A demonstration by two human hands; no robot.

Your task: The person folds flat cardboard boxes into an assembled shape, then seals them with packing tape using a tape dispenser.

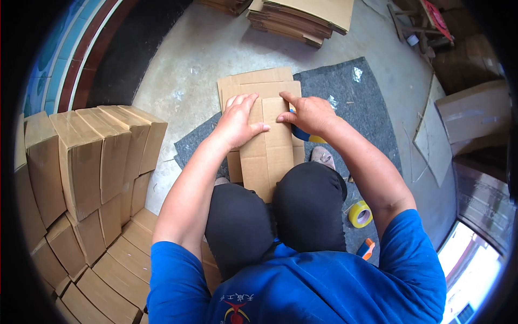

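Note:
A flattened cardboard box [278, 151] lies between my knees, its two long flaps meeting along a middle seam. My left hand [240, 121] rests spread on the left flap, thumb near the seam. Over the right flap is my right hand [310, 114], index finger and thumb stretched out to the cardboard. Its other fingers are curled around a blue and yellow object [303, 134], which looks like a tape dispenser and is mostly hidden under the hand. More flat cardboard [229, 83] lies beneath the box.
Filled-out cartons [81, 146] are stacked at the left. Flat cardboard [307, 13] is piled at the back. A dark mat [372, 124] covers the floor; on it lie a roll of yellow tape [360, 214] and an orange-and-blue tool [366, 249]. More cartons [469, 110] lean at the right.

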